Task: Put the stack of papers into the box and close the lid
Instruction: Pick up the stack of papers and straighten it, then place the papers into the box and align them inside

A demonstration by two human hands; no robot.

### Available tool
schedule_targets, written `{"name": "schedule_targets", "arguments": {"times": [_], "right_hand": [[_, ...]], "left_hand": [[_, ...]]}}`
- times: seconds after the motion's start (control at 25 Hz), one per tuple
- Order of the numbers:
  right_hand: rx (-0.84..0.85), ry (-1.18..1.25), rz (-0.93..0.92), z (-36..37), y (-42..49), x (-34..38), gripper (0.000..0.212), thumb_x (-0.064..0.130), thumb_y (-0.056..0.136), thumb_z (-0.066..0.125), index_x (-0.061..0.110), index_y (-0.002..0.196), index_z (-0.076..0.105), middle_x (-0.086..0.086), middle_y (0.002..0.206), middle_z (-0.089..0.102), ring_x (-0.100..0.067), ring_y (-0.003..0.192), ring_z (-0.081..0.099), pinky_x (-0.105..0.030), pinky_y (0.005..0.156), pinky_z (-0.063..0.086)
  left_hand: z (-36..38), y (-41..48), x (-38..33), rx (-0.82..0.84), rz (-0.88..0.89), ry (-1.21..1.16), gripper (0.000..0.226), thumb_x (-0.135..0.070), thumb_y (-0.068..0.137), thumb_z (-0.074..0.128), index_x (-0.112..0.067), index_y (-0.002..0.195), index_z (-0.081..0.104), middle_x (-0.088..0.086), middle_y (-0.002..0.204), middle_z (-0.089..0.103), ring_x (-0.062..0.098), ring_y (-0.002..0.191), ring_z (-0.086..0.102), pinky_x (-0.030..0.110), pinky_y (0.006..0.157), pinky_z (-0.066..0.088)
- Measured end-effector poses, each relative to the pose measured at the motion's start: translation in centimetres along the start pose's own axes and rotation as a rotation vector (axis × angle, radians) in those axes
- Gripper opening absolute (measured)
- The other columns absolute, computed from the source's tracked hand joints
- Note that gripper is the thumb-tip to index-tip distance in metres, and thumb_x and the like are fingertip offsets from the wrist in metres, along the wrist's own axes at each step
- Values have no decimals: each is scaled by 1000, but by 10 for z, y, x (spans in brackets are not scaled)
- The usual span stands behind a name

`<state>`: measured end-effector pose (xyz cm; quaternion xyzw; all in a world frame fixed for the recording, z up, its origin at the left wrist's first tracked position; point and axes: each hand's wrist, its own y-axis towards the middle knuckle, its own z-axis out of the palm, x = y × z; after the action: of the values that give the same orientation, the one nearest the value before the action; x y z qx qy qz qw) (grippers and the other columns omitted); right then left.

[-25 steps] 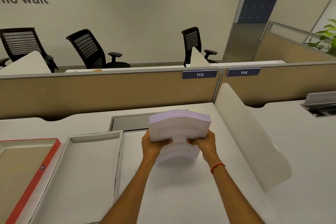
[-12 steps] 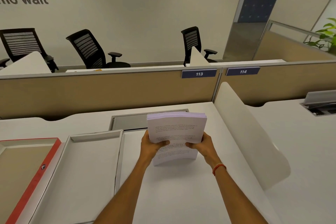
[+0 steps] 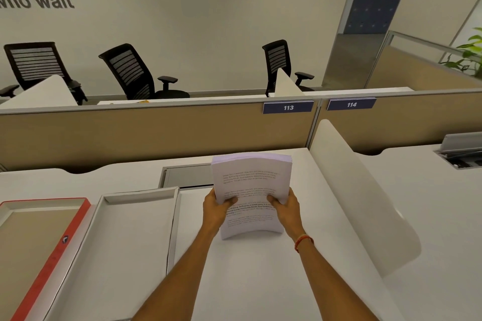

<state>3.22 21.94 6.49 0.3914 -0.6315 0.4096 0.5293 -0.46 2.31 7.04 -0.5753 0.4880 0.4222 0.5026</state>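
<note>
I hold a thick stack of printed white papers (image 3: 251,180) upright on its lower edge on the white desk. My left hand (image 3: 216,207) grips its left side and my right hand (image 3: 287,207) grips its right side, thumbs on the front page. The open white box (image 3: 135,229) lies to the left of the stack with nothing in it. Its red-edged lid (image 3: 44,247) lies further left, inner side up.
A white curved divider (image 3: 365,203) rises close on the right. A grey cable hatch (image 3: 187,176) sits behind the stack. A beige partition (image 3: 156,133) runs along the desk's far edge, with office chairs beyond.
The stack has straightened from a tilt to the right into a nearly upright stand on the desk. Both hands kept their grip and shifted slightly left.
</note>
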Motion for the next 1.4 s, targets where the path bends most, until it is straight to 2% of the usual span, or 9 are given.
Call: {"name": "schedule_targets", "arguments": {"times": [0.08, 0.24, 0.32, 0.44, 0.6, 0.88, 1.16, 1.32, 1.4], "right_hand": [[6, -18, 2, 2, 1, 6, 36, 17, 88, 70, 15, 119, 50, -8, 113, 65, -24, 96, 69, -17, 60, 59], [22, -91, 14, 8, 5, 25, 46, 22, 87, 72, 11, 126, 50, -7, 115, 65, -24, 94, 69, -15, 56, 58], [32, -128, 26, 13, 5, 35, 49, 23, 87, 72, 11, 130, 51, -6, 117, 66, -24, 94, 70, -20, 64, 60], [75, -132, 95, 22, 6, 45, 45, 22, 88, 71, 7, 127, 56, -11, 119, 69, -30, 99, 71, -40, 82, 62], [146, -123, 153, 39, 1, 48, 42, 22, 89, 70, 4, 126, 60, -16, 121, 69, -34, 102, 71, -50, 92, 57], [183, -121, 184, 83, -16, 49, 44, 24, 87, 72, 3, 124, 57, -16, 121, 68, -35, 103, 70, -50, 93, 57], [222, -127, 246, 154, -33, 50, 44, 15, 85, 74, 1, 121, 53, -17, 123, 66, -35, 106, 68, -47, 92, 57], [259, -160, 256, 199, -44, 49, 21, 13, 85, 73, 13, 95, 55, -16, 122, 66, -33, 104, 69, -39, 85, 59], [282, -184, 260, 220, -49, 45, 23, 13, 85, 73, 15, 94, 52, -15, 123, 66, -31, 103, 69, -37, 82, 58]], "left_hand": [[-3, 3, -5, -2, -18, 6, 44, -16, 80, 77, -15, 120, 58, 8, 118, 67, 28, 99, 67, 48, 88, 56], [-15, 8, -19, -5, -29, 32, 49, -22, 79, 77, -12, 122, 55, 12, 119, 67, 32, 100, 70, 50, 85, 59], [-21, 12, -26, -27, -37, 55, 53, -24, 80, 77, -10, 124, 52, 12, 119, 66, 32, 100, 70, 51, 85, 59], [-34, 17, -35, -5, -68, 80, 54, -22, 82, 75, -9, 126, 48, 13, 122, 65, 32, 102, 69, 50, 86, 59], [-56, 18, -39, 35, -79, 115, 48, -18, 84, 72, -7, 126, 50, 15, 124, 65, 32, 103, 69, 50, 87, 59], [-102, 18, -34, 33, -85, 153, 49, -16, 84, 72, -6, 128, 53, 16, 125, 66, 34, 105, 69, 51, 89, 57], [-172, 16, -20, -43, -132, 184, 49, -16, 83, 74, -6, 127, 54, 15, 124, 67, 34, 107, 67, 46, 89, 58], [-218, 13, -8, -55, -117, 192, 48, -14, 84, 72, -6, 128, 56, 15, 127, 66, 34, 110, 66, 49, 94, 55], [-240, 11, -1, -63, -126, 213, 48, -14, 85, 71, -8, 130, 56, 14, 127, 66, 35, 111, 66, 48, 93, 56]]}}
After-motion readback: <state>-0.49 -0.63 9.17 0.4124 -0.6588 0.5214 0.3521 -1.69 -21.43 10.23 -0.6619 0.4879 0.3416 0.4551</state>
